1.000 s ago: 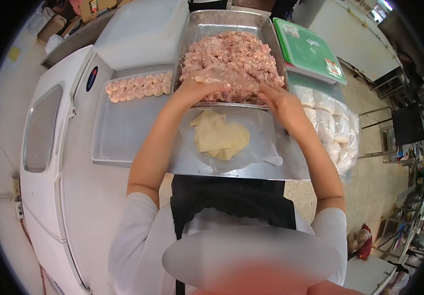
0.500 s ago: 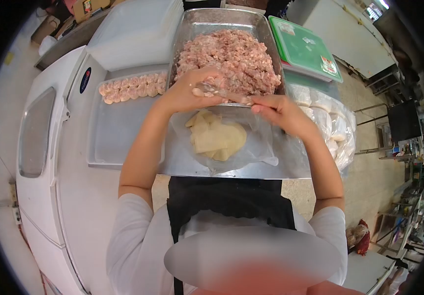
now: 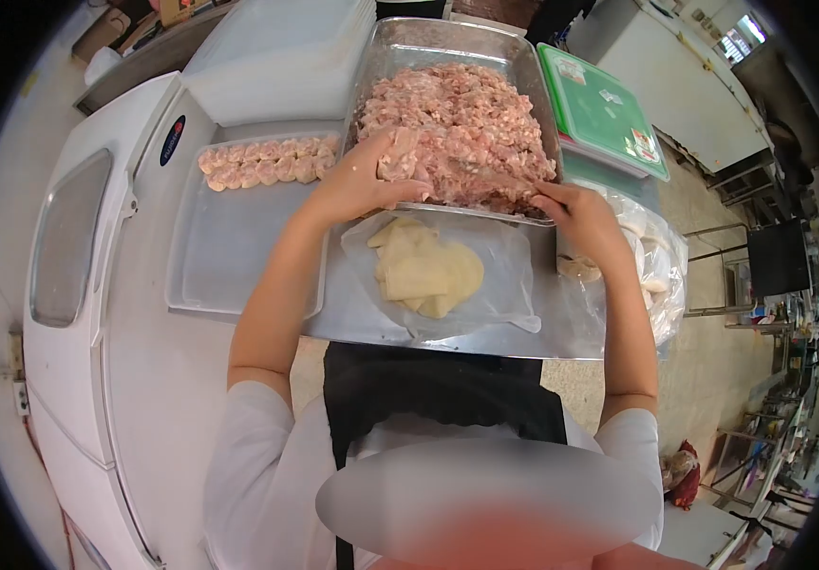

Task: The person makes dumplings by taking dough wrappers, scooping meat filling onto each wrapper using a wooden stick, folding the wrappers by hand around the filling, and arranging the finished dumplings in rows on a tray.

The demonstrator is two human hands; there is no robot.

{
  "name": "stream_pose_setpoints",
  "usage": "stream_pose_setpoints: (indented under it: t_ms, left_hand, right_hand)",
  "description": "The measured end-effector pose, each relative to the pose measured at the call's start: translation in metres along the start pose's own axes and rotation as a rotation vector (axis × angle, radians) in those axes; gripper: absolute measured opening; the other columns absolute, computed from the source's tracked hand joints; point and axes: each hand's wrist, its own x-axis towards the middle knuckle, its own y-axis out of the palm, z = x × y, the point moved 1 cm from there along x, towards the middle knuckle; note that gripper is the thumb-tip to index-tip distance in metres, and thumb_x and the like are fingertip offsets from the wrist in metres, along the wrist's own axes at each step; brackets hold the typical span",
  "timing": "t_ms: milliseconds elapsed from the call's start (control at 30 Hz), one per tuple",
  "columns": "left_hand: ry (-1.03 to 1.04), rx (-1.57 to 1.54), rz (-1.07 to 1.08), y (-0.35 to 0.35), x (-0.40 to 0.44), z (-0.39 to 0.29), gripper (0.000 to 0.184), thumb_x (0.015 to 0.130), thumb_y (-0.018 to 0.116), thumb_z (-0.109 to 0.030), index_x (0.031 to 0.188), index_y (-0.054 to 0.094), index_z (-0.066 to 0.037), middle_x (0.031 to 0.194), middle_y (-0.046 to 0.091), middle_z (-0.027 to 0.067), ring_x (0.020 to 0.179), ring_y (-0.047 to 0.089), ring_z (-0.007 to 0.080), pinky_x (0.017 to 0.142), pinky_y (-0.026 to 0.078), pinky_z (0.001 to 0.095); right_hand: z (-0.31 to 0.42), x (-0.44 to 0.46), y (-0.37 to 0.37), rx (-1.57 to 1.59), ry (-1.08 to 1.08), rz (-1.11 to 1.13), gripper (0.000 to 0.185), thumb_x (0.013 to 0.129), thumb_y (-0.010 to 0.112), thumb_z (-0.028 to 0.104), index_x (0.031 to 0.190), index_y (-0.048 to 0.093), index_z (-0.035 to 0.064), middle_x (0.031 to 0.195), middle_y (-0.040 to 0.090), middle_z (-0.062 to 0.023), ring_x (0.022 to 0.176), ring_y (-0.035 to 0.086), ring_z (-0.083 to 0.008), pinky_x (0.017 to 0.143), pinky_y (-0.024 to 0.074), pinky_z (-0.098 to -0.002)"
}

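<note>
My left hand point(image 3: 357, 185) is curled at the near left of a metal pan, its fingers around what looks like a meat-filled dumpling point(image 3: 398, 163), mostly hidden. At the pan's near right, my right hand point(image 3: 582, 220) pinches the handle of a thin flat spatula point(image 3: 535, 197), whose blade is down in the minced meat point(image 3: 466, 123) and hard to make out. Pale yellow dumpling wrappers point(image 3: 428, 271) lie in a loose stack on clear plastic point(image 3: 509, 285) below the pan. Rows of dumplings point(image 3: 262, 163) sit in the left tray.
The metal pan point(image 3: 547, 123) rises in front of me. A shallow plastic tray point(image 3: 238, 256) is at left, with stacked translucent trays point(image 3: 276, 57) behind. Green-lidded containers point(image 3: 604, 104) and bagged white packs point(image 3: 654, 261) stand at right. A white freezer point(image 3: 72, 247) borders the left.
The spatula has moved from my left palm down to the right into the minced meat. My right hand has gone right and lower, while my left hand stays by the pan.
</note>
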Motion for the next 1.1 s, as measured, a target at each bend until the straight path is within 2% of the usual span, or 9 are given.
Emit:
stream_pose_setpoints:
  t_ms: [33, 133, 233, 333, 533, 733, 867, 933, 1100]
  left_hand:
    - [-0.019, -0.109, 0.053, -0.004, -0.003, -0.014, 0.067, 0.072, 0.082, -0.027, 0.129, 0.054, -0.008, 0.125, 0.059, 0.011, 0.111, 0.057, 0.023, 0.097, 0.043, 0.0337]
    - [0.239, -0.038, -0.073, -0.003, -0.002, -0.022, 0.057, 0.073, 0.082, -0.028, 0.121, 0.059, -0.007, 0.118, 0.063, 0.011, 0.108, 0.059, 0.0225, 0.095, 0.044, 0.0338]
    - [0.124, -0.117, 0.034, -0.001, 0.001, -0.032, 0.052, 0.073, 0.081, -0.027, 0.115, 0.062, -0.004, 0.112, 0.066, 0.0132, 0.106, 0.061, 0.0232, 0.095, 0.044, 0.0341]
    - [0.294, 0.033, 0.025, 0.0, 0.003, -0.016, 0.051, 0.073, 0.081, -0.027, 0.113, 0.063, -0.001, 0.107, 0.068, 0.0159, 0.103, 0.062, 0.0241, 0.093, 0.045, 0.0336]
    - [0.035, 0.006, -0.049, 0.001, 0.005, 0.006, 0.066, 0.069, 0.085, -0.036, 0.118, 0.06, 0.002, 0.115, 0.064, 0.0182, 0.111, 0.059, 0.0291, 0.097, 0.043, 0.0352]
    - [0.027, 0.112, -0.071, -0.001, 0.003, 0.01, 0.07, 0.067, 0.086, -0.037, 0.117, 0.06, 0.005, 0.12, 0.061, 0.0203, 0.114, 0.058, 0.0271, 0.096, 0.045, 0.038]
    - [0.041, -0.115, -0.018, -0.003, 0.006, 0.016, 0.062, 0.066, 0.087, -0.035, 0.112, 0.064, -0.002, 0.115, 0.064, 0.0153, 0.106, 0.061, 0.0244, 0.091, 0.047, 0.0369]
    - [0.028, -0.167, 0.08, -0.008, 0.007, -0.004, 0.057, 0.066, 0.087, -0.033, 0.11, 0.065, -0.005, 0.111, 0.066, 0.012, 0.101, 0.062, 0.0218, 0.088, 0.049, 0.0345]
    - [-0.028, 0.204, -0.144, -0.019, 0.0, 0.007, 0.044, 0.071, 0.084, -0.022, 0.106, 0.064, -0.006, 0.104, 0.065, 0.0071, 0.093, 0.061, 0.016, 0.08, 0.05, 0.0292]
  right_hand:
    - [-0.002, -0.003, -0.006, 0.059, 0.013, -0.028, 0.03, 0.091, 0.062, 0.022, 0.115, 0.066, 0.0034, 0.101, 0.069, -0.0177, 0.091, 0.067, -0.0291, 0.08, 0.0499, -0.0354]
    - [0.008, -0.008, -0.014, 0.502, -0.046, -0.091, 0.034, 0.092, 0.062, 0.029, 0.113, 0.066, 0.0032, 0.105, 0.067, -0.0202, 0.093, 0.067, -0.0294, 0.082, 0.0497, -0.0333]
    - [0.041, -0.009, 0.0, 0.522, -0.099, 0.04, 0.035, 0.093, 0.062, 0.028, 0.114, 0.065, 0.0008, 0.108, 0.068, -0.0189, 0.096, 0.067, -0.0241, 0.085, 0.0487, -0.03]
    - [0.044, -0.002, 0.008, 0.404, -0.203, 0.089, 0.032, 0.092, 0.062, 0.027, 0.112, 0.067, 0.0025, 0.103, 0.068, -0.0174, 0.092, 0.067, -0.028, 0.083, 0.0498, -0.0326]
    - [0.07, -0.006, -0.025, 0.056, -0.28, -0.223, 0.026, 0.088, 0.064, 0.026, 0.106, 0.069, 0.0074, 0.09, 0.066, -0.0141, 0.081, 0.064, -0.0345, 0.071, 0.0504, -0.0411]
    - [0.051, 0.009, -0.026, -0.002, -0.293, -0.146, 0.026, 0.089, 0.065, 0.02, 0.108, 0.067, 0.0031, 0.091, 0.065, -0.0163, 0.08, 0.063, -0.0326, 0.072, 0.0493, -0.0355]
    - [0.057, -0.002, -0.033, 0.319, -0.306, -0.154, 0.028, 0.091, 0.063, 0.021, 0.109, 0.065, -0.0014, 0.1, 0.067, -0.0189, 0.089, 0.064, -0.0325, 0.08, 0.0494, -0.0323]
    - [0.055, 0.001, -0.01, 0.248, -0.337, -0.086, 0.03, 0.092, 0.063, 0.021, 0.109, 0.064, -0.0028, 0.099, 0.067, -0.0185, 0.089, 0.064, -0.0307, 0.081, 0.0488, -0.0312]
    - [0.018, 0.017, 0.012, 0.378, -0.27, -0.023, 0.034, 0.093, 0.063, 0.023, 0.114, 0.063, -0.0034, 0.095, 0.068, -0.0133, 0.086, 0.063, -0.0212, 0.079, 0.0481, -0.0294]
